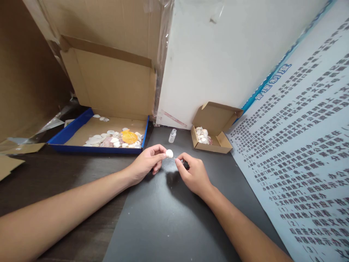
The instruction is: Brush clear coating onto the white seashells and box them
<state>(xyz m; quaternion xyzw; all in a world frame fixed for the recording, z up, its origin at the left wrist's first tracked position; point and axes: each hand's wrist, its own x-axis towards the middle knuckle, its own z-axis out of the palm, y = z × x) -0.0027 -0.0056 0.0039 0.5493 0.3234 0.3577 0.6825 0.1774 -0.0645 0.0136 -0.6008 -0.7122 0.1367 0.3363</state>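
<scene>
A small white seashell (169,153) is pinched between the thumb and fingertips of my left hand (148,160). My right hand (193,173), just right of the shell, has its fingers curled round a small black cap (185,165). Most of that cap is hidden in the grip, and whether anything extends from it toward the shell I cannot tell. Beyond both hands a small clear bottle (172,136) with a printed label stands upright, its neck uncapped.
On the left a blue-sided cardboard box (95,148), lid raised, holds several white shells and an orange shell (129,137). A smaller open cardboard box (212,147) with shells stands at the right, near a printed poster (300,156). A dark grey mat (169,222) covers part of the table.
</scene>
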